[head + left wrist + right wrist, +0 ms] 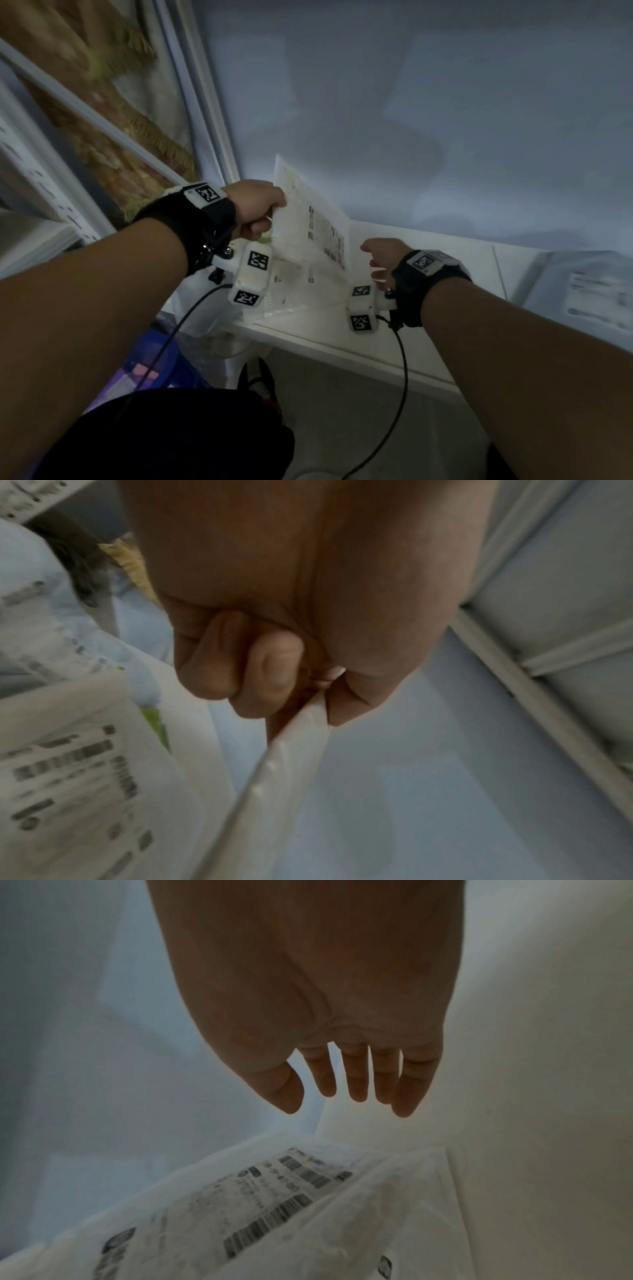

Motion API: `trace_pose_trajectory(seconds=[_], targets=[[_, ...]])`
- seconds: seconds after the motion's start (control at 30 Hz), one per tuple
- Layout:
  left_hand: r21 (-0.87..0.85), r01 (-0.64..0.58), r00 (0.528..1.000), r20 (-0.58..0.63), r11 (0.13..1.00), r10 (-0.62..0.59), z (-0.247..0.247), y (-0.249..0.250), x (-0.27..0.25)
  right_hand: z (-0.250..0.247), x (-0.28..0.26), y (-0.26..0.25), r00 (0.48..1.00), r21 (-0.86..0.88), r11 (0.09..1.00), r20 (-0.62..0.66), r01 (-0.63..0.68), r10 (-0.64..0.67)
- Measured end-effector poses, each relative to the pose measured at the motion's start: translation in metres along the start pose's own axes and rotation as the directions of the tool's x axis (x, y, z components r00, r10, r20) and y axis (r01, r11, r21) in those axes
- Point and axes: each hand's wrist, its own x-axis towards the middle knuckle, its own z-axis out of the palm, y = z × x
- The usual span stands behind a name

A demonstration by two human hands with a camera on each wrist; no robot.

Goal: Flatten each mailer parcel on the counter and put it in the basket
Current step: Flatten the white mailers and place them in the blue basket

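Note:
My left hand (272, 214) holds a white padded mailer (315, 226) up on edge over the left end of the white counter (342, 346). In the left wrist view its curled fingers (267, 674) and thumb pinch the mailer's rim (291, 750). My right hand (375, 258) hovers just right of the mailer's lower edge. The right wrist view shows that hand (325, 1104) with straight, spread fingers holding nothing, above a labelled mailer (274, 1191). Another labelled mailer (308, 284) lies flat under the raised one, inside what looks like a clear-walled container (274, 311). I cannot make out a basket clearly.
One more mailer (589, 291) lies on the counter at the far right. A pale wall (411, 102) stands close behind the counter. A white frame and a patterned curtain (113, 113) are at the left. Bags and a cable (164, 342) hang below the counter's left end.

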Motion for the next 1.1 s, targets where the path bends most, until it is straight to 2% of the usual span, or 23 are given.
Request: trace_pose_trajectory(seconds=[0.13, 0.27, 0.5, 0.6, 0.73, 0.9, 1.1], targets=[[-0.018, -0.059, 0.997, 0.052, 0.998, 0.06, 0.013, 0.037, -0.019, -0.031, -0.017, -0.002, 0.996, 0.038, 0.997, -0.07, 0.063, -0.06], [-0.029, -0.061, 0.997, 0.039, 0.998, 0.062, 0.028, 0.053, -0.028, -0.063, -0.039, -0.002, 0.987, 0.106, 0.986, -0.104, 0.131, -0.12], [0.085, 0.011, 1.0, -0.009, 0.996, -0.01, 0.072, 0.033, -0.022, -0.127, -0.053, 0.02, 0.973, 0.082, 0.985, -0.189, 0.152, -0.134], [0.165, 0.067, 0.997, 0.028, 0.984, -0.073, 0.097, 0.01, -0.007, -0.14, -0.054, 0.036, 0.977, 0.056, 0.992, -0.186, 0.112, -0.1], [0.235, 0.094, 0.987, 0.106, 0.967, -0.122, 0.132, -0.027, 0.016, -0.152, -0.034, 0.065, 0.985, -0.18, 0.983, -0.157, 0.041, -0.069], [0.392, 0.049, 0.982, 0.151, 0.919, -0.116, 0.174, -0.055, 0.042, -0.157, -0.014, 0.09, 0.984, -0.317, 0.947, -0.18, -0.059, 0.001], [0.622, -0.06, 0.975, 0.203, 0.78, -0.086, 0.2, -0.068, 0.056, -0.16, -0.014, 0.109, 0.978, -0.39, 0.909, -0.197, -0.149, 0.075]])
